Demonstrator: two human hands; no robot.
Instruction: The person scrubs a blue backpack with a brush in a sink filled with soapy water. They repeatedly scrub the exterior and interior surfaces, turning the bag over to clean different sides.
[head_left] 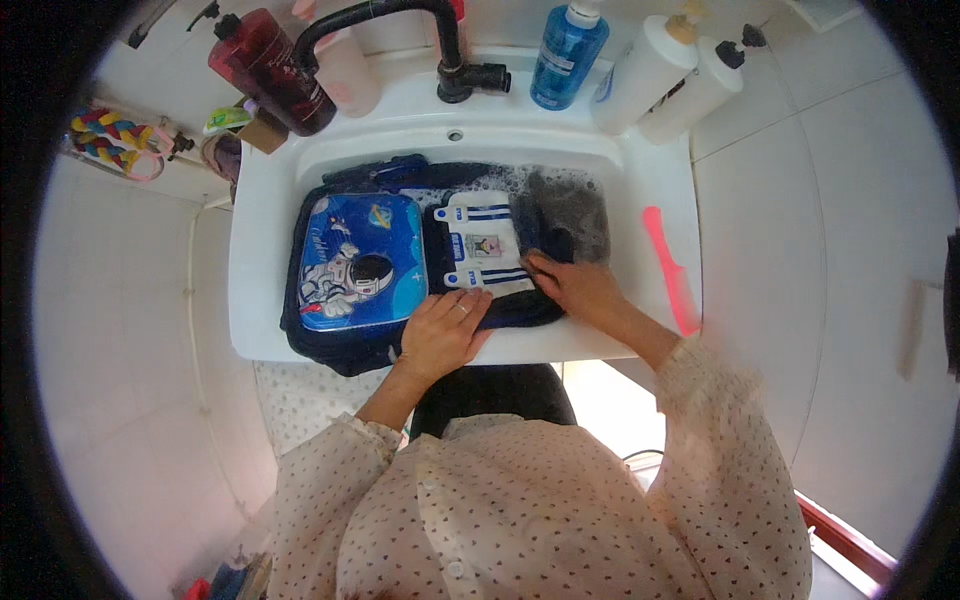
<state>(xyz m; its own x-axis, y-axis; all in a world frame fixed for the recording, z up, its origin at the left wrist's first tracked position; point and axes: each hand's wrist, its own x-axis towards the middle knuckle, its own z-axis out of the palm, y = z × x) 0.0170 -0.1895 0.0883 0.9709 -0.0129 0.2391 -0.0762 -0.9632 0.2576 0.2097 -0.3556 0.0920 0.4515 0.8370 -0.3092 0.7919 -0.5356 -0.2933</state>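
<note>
A dark navy school backpack (352, 352) lies soaking in the white sink (262, 330). Its left part carries a shiny blue panel (405, 235) with a cartoon astronaut and planet. To the right of that sits a white pocket flap (500, 250) with dark stripes, two white buckle tabs and a small picture patch. My left hand (443, 328), with a ring on one finger, grips the backpack's near edge below the flap. My right hand (578, 288) has its fingers curled on the dark fabric at the flap's right side; the fingertips are partly hidden.
Greyish soapy water (570, 200) with foam fills the sink's right side. A pink brush (668, 268) lies on the right rim. Behind stand a black faucet (455, 80), a dark red pump bottle (275, 75), a blue bottle (568, 60) and white pump bottles (645, 75).
</note>
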